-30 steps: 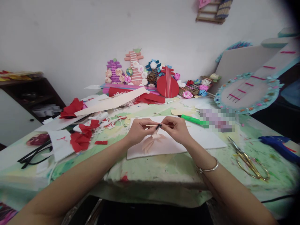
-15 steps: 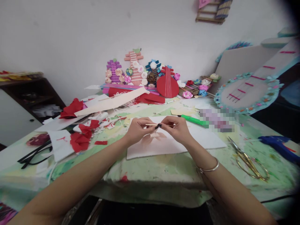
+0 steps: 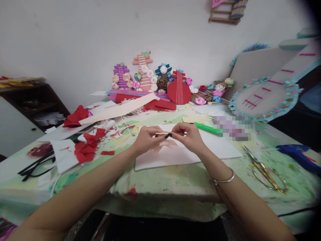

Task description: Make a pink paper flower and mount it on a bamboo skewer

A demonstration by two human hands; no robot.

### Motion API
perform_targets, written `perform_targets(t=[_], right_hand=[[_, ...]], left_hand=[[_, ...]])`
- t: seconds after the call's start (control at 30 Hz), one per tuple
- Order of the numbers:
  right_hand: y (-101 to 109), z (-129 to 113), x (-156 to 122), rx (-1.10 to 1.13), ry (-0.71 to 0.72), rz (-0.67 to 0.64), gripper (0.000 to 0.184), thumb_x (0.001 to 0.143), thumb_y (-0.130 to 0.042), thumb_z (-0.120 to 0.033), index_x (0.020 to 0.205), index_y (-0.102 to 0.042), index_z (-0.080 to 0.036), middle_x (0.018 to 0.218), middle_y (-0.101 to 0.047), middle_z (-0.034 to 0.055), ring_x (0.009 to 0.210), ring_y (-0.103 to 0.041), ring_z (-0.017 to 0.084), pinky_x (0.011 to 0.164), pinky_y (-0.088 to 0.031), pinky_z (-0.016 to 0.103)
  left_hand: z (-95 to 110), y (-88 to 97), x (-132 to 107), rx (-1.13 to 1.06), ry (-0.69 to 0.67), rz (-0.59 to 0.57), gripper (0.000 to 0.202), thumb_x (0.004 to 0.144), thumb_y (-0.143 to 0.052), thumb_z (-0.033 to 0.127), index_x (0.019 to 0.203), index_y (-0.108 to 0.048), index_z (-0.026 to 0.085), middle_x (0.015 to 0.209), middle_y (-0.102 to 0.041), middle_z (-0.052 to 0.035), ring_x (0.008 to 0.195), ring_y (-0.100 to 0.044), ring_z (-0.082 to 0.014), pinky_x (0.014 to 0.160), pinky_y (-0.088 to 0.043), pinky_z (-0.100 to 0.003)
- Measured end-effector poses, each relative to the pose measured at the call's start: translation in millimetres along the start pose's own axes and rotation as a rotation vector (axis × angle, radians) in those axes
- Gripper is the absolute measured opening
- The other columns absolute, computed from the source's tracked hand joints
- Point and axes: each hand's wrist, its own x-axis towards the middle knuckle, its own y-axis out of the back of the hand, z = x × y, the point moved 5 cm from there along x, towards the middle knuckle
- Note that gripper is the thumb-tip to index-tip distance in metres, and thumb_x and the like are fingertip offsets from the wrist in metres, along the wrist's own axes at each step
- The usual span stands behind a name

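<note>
A thin pale stick (image 3: 162,133) lies level between my two hands, just above a white sheet of board (image 3: 185,159). My left hand (image 3: 147,139) pinches it from the left, thumb and fingers pressed together. From the other side my right hand (image 3: 189,136) grips it too, and both thumb tips with dark nails meet at the middle. The fingers hide much of the stick. Beyond the right hand lies a green-handled cutter (image 3: 208,129).
Gold-handled scissors (image 3: 265,172) and a blue glue gun (image 3: 298,155) lie at right. Red paper scraps (image 3: 86,150) and black-framed glasses (image 3: 37,167) are at left. Paper lutes, including a red one (image 3: 179,90), lean along the wall; a larger pale lute (image 3: 263,95) stands at right.
My hands keep the same pinch on the stick, with only a slight shift of the fingers. The objects on the table stay where they were.
</note>
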Motion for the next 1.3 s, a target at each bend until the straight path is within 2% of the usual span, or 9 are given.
perform_targets(t=[0.3, 0.57, 0.77, 0.93, 1.07, 1.3], right_hand=[[-0.5, 1.3, -0.2, -0.036, 0.006, 0.007, 0.018, 0.074, -0.066, -0.031, 0.068, -0.062, -0.015, 0.064, -0.062, 0.0018, 0.059, -0.052, 0.011, 0.056, -0.04, 0.023], [-0.6, -1.8, -0.7, -0.037, 0.03, 0.014, 0.019, 0.075, -0.065, -0.035, 0.071, -0.062, -0.016, 0.068, -0.063, 0.0025, 0.066, -0.057, 0.013, 0.062, -0.046, 0.025], [-0.3, -1.8, -1.1, -0.134, 0.063, -0.006, 0.017, 0.076, -0.064, -0.032, 0.071, -0.064, -0.016, 0.065, -0.063, 0.0015, 0.06, -0.055, 0.011, 0.058, -0.041, 0.022], [-1.9, -1.5, -1.6, -0.179, 0.067, -0.06, 0.022, 0.08, -0.06, -0.032, 0.066, -0.066, -0.015, 0.06, -0.062, 0.001, 0.054, -0.048, 0.009, 0.053, -0.035, 0.022], [-0.9, -2.1, -0.6, -0.147, 0.068, -0.067, 0.028, 0.082, -0.056, -0.036, 0.069, -0.067, -0.014, 0.065, -0.064, 0.0031, 0.057, -0.05, 0.011, 0.054, -0.036, 0.023], [1.4, -6.2, -0.1, -0.165, 0.105, -0.015, 0.024, 0.081, -0.06, -0.036, 0.07, -0.067, -0.016, 0.066, -0.064, 0.0039, 0.06, -0.052, 0.013, 0.058, -0.04, 0.025]], left_hand=[[-3.2, 0.2, 0.3, -0.044, 0.027, -0.038, 0.016, 0.071, -0.071, 0.026, 0.083, -0.076, 0.016, 0.073, -0.07, -0.0058, 0.053, -0.053, -0.0089, 0.048, -0.04, -0.021], [0.2, 2.1, 0.3, -0.021, -0.021, -0.032, 0.018, 0.072, -0.071, 0.027, 0.086, -0.076, 0.017, 0.078, -0.072, -0.0076, 0.066, -0.061, -0.0138, 0.057, -0.044, -0.023], [0.4, 2.3, -0.2, 0.042, -0.061, -0.036, 0.017, 0.075, -0.069, 0.028, 0.087, -0.076, 0.019, 0.076, -0.072, -0.0055, 0.06, -0.059, -0.0111, 0.054, -0.043, -0.021], [4.2, 1.2, -0.3, 0.058, -0.123, -0.032, 0.017, 0.076, -0.067, 0.027, 0.088, -0.075, 0.019, 0.08, -0.073, -0.0069, 0.069, -0.064, -0.0143, 0.062, -0.048, -0.023], [9.0, 0.4, -1.0, 0.03, -0.189, -0.039, 0.017, 0.075, -0.067, 0.023, 0.09, -0.075, 0.019, 0.081, -0.073, -0.0082, 0.073, -0.065, -0.016, 0.066, -0.049, -0.025], [14.0, 1.7, -2.4, 0.071, -0.284, 0.003, 0.018, 0.073, -0.067, 0.02, 0.09, -0.075, 0.019, 0.076, -0.071, -0.0087, 0.074, -0.062, -0.0173, 0.066, -0.049, -0.029]])
